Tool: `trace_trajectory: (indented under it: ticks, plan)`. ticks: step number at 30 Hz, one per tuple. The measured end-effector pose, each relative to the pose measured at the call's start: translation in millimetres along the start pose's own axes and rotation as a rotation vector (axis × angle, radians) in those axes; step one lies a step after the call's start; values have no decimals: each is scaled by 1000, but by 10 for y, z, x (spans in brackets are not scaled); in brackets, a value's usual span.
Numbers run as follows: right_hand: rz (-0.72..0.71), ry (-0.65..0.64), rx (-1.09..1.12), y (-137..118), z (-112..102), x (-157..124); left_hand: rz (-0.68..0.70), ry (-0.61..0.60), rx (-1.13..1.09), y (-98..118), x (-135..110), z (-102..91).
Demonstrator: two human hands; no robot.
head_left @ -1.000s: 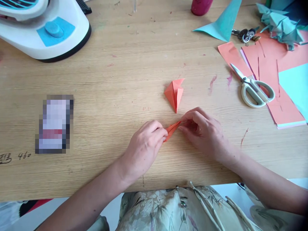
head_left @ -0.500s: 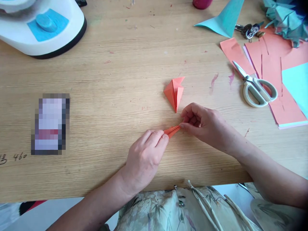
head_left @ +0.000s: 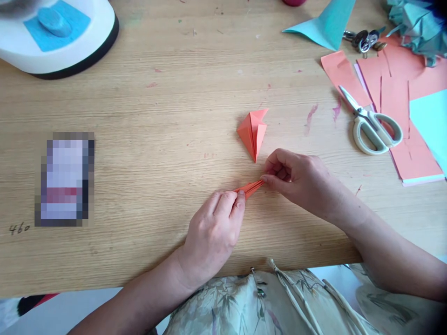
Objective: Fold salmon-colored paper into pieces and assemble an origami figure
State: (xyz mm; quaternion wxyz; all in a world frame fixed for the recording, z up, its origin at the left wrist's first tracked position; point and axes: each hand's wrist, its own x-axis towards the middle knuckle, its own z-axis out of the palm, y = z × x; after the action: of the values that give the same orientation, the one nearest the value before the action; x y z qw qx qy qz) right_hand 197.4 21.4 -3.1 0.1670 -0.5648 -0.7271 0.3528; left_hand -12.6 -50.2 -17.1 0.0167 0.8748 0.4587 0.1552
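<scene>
Between my two hands, low over the table near its front edge, is a narrow orange folded paper piece (head_left: 252,188) with several layers. My left hand (head_left: 214,228) is closed on its wider end and covers much of it. With thumb and forefinger, my right hand (head_left: 289,177) pinches the pointed end; its other fingers are curled in. Just beyond the hands lies a second orange folded paper piece (head_left: 252,132), spread like a kite with its point toward me. Neither hand touches that one.
Scissors with pale handles (head_left: 373,125) rest on orange and light-blue paper sheets (head_left: 426,156) at the right. Behind them are keys (head_left: 365,41), a curled teal paper (head_left: 326,28) and crumpled teal paper (head_left: 415,28). A blurred phone-like object (head_left: 66,177) and a white appliance base (head_left: 98,28) are at the left.
My left hand has shifted slightly back along the folded paper, so a little more of it shows. The right hand keeps its pinch. The whole view has shifted slightly.
</scene>
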Motion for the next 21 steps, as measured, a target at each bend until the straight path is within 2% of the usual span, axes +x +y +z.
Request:
trace_trajectory:
  ticks: [3,10,15,21]
  plan:
    - [18,-3,67,42,-7,5,-1,9,11,-3,2,6]
    - [42,-189,278,61,-38,29,-16,5,-11,-27,7,7]
    - [5,-133,187,-37,1,-8,6,16,-58,-75,-23,-13]
    - [-41,-168,13,-129,61,-2,122,12,-121,-161,-81,-42]
